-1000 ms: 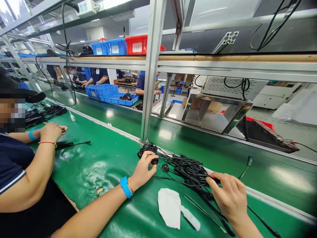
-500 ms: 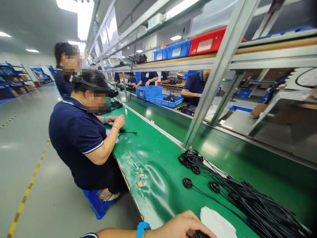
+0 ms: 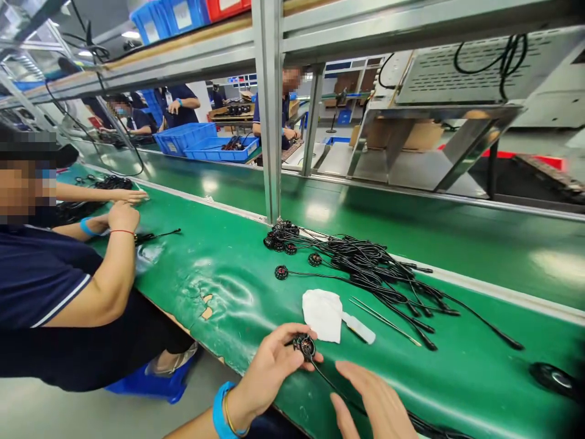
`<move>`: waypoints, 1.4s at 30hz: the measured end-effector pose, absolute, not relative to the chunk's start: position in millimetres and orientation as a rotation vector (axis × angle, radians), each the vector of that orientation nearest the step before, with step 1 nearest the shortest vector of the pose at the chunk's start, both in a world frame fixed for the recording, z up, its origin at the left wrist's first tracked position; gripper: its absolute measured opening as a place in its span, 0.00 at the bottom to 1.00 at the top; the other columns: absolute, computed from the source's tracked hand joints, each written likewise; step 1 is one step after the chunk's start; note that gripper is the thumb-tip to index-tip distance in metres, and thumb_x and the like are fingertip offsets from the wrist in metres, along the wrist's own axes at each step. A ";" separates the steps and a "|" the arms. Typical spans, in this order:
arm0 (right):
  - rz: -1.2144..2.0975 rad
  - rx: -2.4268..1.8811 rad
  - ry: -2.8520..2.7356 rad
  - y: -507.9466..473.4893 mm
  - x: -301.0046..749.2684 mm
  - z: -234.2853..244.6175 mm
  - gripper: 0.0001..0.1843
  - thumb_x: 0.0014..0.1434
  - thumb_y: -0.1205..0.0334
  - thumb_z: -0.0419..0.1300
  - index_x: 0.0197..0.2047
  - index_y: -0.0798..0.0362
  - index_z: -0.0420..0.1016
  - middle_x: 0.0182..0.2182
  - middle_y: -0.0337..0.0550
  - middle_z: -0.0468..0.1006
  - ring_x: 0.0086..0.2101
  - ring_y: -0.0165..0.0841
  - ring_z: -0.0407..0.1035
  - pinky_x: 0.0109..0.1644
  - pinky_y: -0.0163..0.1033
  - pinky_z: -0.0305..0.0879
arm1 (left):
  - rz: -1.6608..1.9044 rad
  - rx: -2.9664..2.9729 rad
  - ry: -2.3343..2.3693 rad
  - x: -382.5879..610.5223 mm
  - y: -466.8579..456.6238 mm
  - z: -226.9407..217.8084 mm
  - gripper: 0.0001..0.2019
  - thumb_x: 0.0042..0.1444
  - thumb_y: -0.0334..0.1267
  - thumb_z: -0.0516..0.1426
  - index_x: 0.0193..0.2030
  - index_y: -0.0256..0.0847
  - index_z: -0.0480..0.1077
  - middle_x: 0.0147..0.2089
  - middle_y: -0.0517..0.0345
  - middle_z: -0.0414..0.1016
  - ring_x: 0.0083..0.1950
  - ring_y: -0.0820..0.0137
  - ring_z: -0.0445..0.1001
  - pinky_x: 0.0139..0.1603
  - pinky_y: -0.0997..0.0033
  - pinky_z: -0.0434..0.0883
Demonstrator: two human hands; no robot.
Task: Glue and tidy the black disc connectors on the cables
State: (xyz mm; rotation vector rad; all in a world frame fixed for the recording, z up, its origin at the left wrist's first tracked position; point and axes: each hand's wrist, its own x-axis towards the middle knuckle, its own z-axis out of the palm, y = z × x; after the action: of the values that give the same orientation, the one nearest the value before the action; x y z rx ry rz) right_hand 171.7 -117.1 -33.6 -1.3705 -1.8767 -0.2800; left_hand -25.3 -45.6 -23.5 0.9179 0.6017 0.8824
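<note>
While the left hand pinches a small round black part between thumb and fingertips at the near edge of the green bench, the right hand is spread flat and open just beside it, holding nothing. A thin black lead runs from the part down past the right palm toward the lower edge of the view. The left wrist wears a blue band.

Just beyond the part lies a white cloth, with a small white tube touching its right corner and thin tweezers lying near that. Farther back sits a tangled pile of black cables, their round heads gathered at the foot of a metal post; two more heads lie apart, nearer the cloth. A dark oval object rests at the far right; what it is cannot be told.

To the left a co-worker in a dark shirt sits at the same bench, hands by another black lead. Blue bins stand beyond the conveyor, where other people work.
</note>
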 end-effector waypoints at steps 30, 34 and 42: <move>-0.004 -1.342 -1.842 -76.9 168.0 23.4 0.09 0.70 0.64 0.53 0.38 0.51 0.71 0.27 0.37 0.72 0.25 0.24 0.69 0.31 0.28 0.63 | 0.720 0.910 0.768 -7.2 -4.3 -7.9 0.23 0.56 0.54 0.64 0.48 0.38 0.79 0.29 0.60 0.70 0.24 0.80 0.67 0.26 0.80 0.64; -0.190 -1.357 -1.887 -79.2 168.3 20.4 0.05 0.68 0.67 0.56 0.42 0.53 0.73 0.29 0.39 0.73 0.29 0.27 0.70 0.35 0.32 0.63 | 0.625 0.863 0.769 -8.0 -3.8 -10.0 0.26 0.56 0.59 0.62 0.45 0.34 0.79 0.26 0.57 0.72 0.22 0.79 0.67 0.21 0.82 0.61; -0.289 -1.257 -1.992 -77.6 170.4 14.9 0.08 0.67 0.70 0.55 0.45 0.55 0.74 0.29 0.42 0.74 0.29 0.30 0.69 0.34 0.36 0.62 | 0.607 0.766 0.709 -5.2 -3.9 -6.6 0.26 0.55 0.58 0.62 0.42 0.33 0.79 0.26 0.54 0.75 0.19 0.80 0.66 0.19 0.83 0.60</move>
State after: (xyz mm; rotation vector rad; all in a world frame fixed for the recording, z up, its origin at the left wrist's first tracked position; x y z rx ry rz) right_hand 170.4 -77.6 14.9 -1.2566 -1.9923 -0.2885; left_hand -5.2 -3.9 -6.6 0.7662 0.7092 0.6066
